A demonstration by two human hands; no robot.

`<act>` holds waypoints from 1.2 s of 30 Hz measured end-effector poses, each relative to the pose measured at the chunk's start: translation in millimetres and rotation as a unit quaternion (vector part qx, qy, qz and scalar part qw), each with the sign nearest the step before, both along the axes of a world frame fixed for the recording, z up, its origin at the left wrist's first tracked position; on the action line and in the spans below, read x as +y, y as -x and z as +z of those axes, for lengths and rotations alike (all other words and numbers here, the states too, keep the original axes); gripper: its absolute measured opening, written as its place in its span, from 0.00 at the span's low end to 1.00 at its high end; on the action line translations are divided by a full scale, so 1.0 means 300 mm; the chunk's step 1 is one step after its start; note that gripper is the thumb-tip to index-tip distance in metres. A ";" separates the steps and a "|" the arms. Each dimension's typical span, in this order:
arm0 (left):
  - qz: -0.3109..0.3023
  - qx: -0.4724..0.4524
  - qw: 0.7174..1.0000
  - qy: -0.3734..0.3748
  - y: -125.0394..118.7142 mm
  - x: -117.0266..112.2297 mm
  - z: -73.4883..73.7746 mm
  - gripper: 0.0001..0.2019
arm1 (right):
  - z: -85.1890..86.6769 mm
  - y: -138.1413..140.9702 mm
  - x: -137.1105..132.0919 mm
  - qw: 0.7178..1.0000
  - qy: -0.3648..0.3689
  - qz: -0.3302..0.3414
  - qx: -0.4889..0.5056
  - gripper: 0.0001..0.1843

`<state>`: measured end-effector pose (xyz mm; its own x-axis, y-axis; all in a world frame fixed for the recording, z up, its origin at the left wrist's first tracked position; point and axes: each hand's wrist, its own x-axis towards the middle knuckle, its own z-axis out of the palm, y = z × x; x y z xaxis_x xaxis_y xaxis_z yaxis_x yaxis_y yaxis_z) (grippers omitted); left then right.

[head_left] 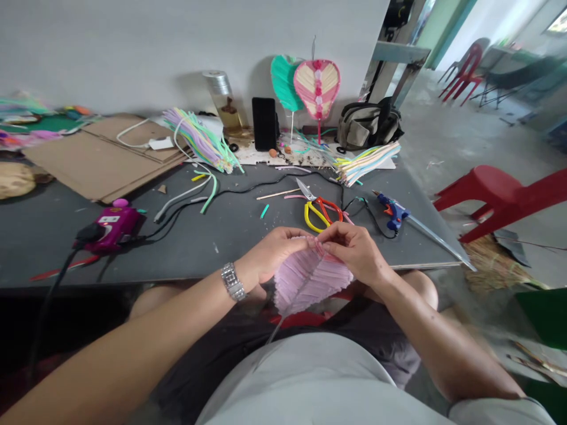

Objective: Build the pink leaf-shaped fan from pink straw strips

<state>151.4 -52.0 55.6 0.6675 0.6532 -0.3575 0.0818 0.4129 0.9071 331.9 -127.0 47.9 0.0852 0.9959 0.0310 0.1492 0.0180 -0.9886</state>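
Note:
Over my lap, at the near edge of the dark table point(230, 230), I hold a pink heart-shaped fan point(308, 276) made of pleated strips on a thin stick. My left hand point(270, 254), with a metal watch on its wrist, grips the fan's upper left edge with curled fingers. My right hand point(354, 251) pinches the top middle of the fan, fingers pressed together. Just beyond my hands lie yellow and red scissors point(319, 211) and a blue glue gun point(392, 212).
A purple glue gun point(113, 227) with a black cable lies at the left. Bundles of pastel strips point(201, 139) point(367, 162), cardboard sheets point(106, 156), a bottle point(224, 103), a phone point(264, 123), two finished fans point(316, 88) and a bag point(370, 124) stand along the back. A red plastic stool point(500, 195) is at the right.

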 end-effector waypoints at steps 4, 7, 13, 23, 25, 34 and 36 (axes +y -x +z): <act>0.001 -0.010 1.000 0.004 0.000 0.002 -0.001 0.08 | 0.005 0.012 0.011 1.000 -0.004 0.017 0.015 0.05; 0.001 -0.025 0.999 0.031 0.004 0.006 -0.006 0.08 | 0.011 -0.013 0.004 0.999 -0.016 -0.010 -0.039 0.08; 0.018 -0.027 0.998 0.061 0.043 0.037 -0.014 0.12 | -0.033 -0.308 -0.085 0.908 -0.055 -0.308 -0.279 0.13; 0.080 0.003 0.992 0.097 0.094 0.081 -0.002 0.18 | -0.117 -0.554 -0.017 0.858 0.132 -0.418 -0.266 0.26; 0.088 0.000 0.991 0.098 0.104 0.082 0.000 0.17 | -0.120 -0.559 0.018 0.870 0.122 -0.417 -0.232 0.27; 0.123 -0.048 0.986 0.100 0.155 0.098 -0.035 0.14 | -0.045 -0.455 -0.014 0.933 -0.005 -0.357 -0.040 0.21; 0.124 -0.067 0.985 0.101 0.154 0.101 -0.042 0.14 | -0.029 -0.380 -0.050 0.929 -0.091 -0.358 0.024 0.20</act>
